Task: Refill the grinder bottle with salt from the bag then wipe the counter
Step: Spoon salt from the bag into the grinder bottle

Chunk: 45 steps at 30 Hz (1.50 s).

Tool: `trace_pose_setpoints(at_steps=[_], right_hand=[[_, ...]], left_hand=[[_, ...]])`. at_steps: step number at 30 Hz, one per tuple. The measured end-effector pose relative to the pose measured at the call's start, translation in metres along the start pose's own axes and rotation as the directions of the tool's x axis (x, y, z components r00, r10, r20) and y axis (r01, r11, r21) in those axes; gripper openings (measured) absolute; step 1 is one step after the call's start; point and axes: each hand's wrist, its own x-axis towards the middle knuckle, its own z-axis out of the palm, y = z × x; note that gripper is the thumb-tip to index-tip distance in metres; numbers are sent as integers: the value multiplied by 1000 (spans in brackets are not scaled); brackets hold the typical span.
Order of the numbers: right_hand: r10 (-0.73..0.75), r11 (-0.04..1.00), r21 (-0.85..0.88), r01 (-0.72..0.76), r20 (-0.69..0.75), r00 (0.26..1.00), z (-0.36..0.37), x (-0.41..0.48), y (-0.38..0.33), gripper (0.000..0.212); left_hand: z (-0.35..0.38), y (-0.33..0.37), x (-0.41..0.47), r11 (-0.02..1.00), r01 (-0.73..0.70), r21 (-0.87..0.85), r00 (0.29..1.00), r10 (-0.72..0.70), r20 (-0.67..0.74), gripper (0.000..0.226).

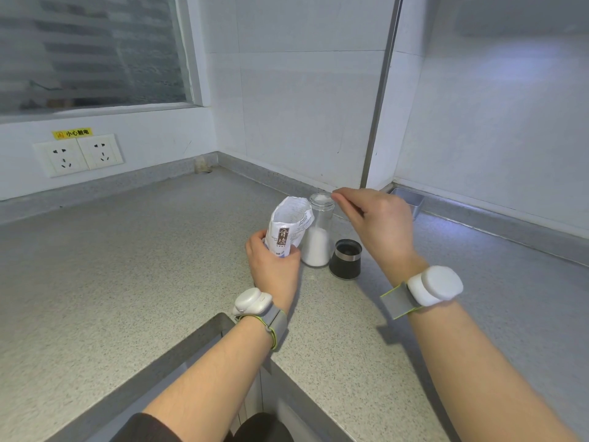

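The clear glass grinder bottle (316,240) stands upright on the speckled counter (127,266), about half full of white salt, with its mouth uncovered. To its right, its black grinder cap (345,258) sits on the counter. My left hand (271,263) grips the lower part of the white salt bag (291,223), which stands upright with its top torn open, touching the bottle's left side. My right hand (376,221) hovers just right of the bottle's mouth, fingers pinching what looks like a small thin spoon; a little heap of salt shows at the mouth.
A small metal tray (412,199) lies against the back wall behind my right hand. Two wall sockets (78,154) are at the left under a window. The counter's inner corner edge (204,336) runs close in front of me.
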Motion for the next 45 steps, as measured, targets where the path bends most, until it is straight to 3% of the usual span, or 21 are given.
trace_pose_setpoints(at_steps=[4,8,12,14,16,19,22,25,29,34,38,45], right_hand=[[53,997,50,-52,-21,998,-1,1,-2,23],[187,959,235,-159,-103,977,-2,2,-8,23],[205,900,391,-190,5,979,-2,4,-15,21],[108,930,346,-123,64,992,1,2,-19,22],[-16,982,186,-7,119,993,4,-1,-21,22],[-46,998,-26,58,348,937,11,-4,-24,33],[49,997,-73,-17,469,882,17,-5,-28,36],[114,984,44,-171,584,804,17,-3,-31,41],[209,837,253,-485,672,711,15,0,-29,48],[450,593,292,-750,653,610,21,1,-31,34],[579,471,322,-821,590,563,20,3,-31,31],[640,321,450,-833,546,541,14,4,-27,27]], left_hand=[[1,0,0,1000,-6,-5,1000,6,1,47],[0,-1,0,1000,-4,-3,1000,4,-8,48],[0,0,-1,999,-26,-19,1000,26,-14,48],[0,0,-2,997,-64,-43,998,64,-5,47],[-1,2,-4,990,-121,-73,993,122,6,48],[-1,2,-4,961,-261,-88,965,263,17,52],[-1,2,-4,953,-290,-88,955,294,37,55],[-1,2,-5,947,-307,-94,949,312,39,54],[-1,2,-5,951,-296,-87,953,301,41,54],[-1,3,-4,968,-237,-84,968,243,62,52],[0,2,-2,989,-136,-60,989,140,56,47],[0,2,-2,999,-45,0,997,45,56,46]])
